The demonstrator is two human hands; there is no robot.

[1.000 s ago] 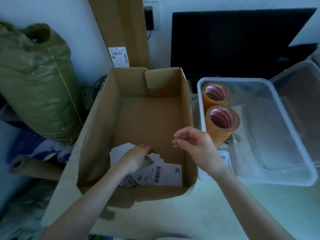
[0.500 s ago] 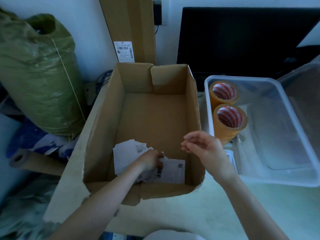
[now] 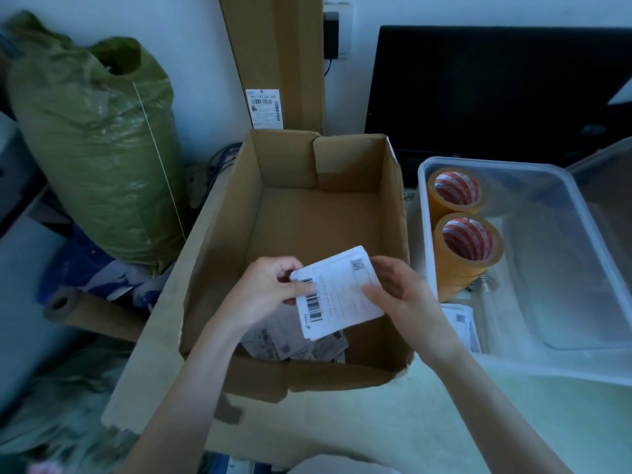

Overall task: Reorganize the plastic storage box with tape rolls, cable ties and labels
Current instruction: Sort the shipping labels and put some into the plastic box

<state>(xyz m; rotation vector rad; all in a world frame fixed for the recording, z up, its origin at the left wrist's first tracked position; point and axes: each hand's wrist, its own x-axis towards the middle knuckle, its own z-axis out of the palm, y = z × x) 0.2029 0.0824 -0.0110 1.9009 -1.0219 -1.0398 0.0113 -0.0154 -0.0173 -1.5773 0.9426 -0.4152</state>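
Both forearms are reaching in from the near edge, converging. Left hand point(image 3: 265, 292) is pinching with curled fingers; right hand point(image 3: 403, 295) is gripping, thumb forward.

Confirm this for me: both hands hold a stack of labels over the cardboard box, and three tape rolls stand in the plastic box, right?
Not quite: the head view shows two tape rolls, not three, in the plastic box. Both hands, left hand and right hand, do hold the stack of labels over the cardboard box.

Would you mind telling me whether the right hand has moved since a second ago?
Yes. The right hand has come in over the cardboard box and now holds the labels.
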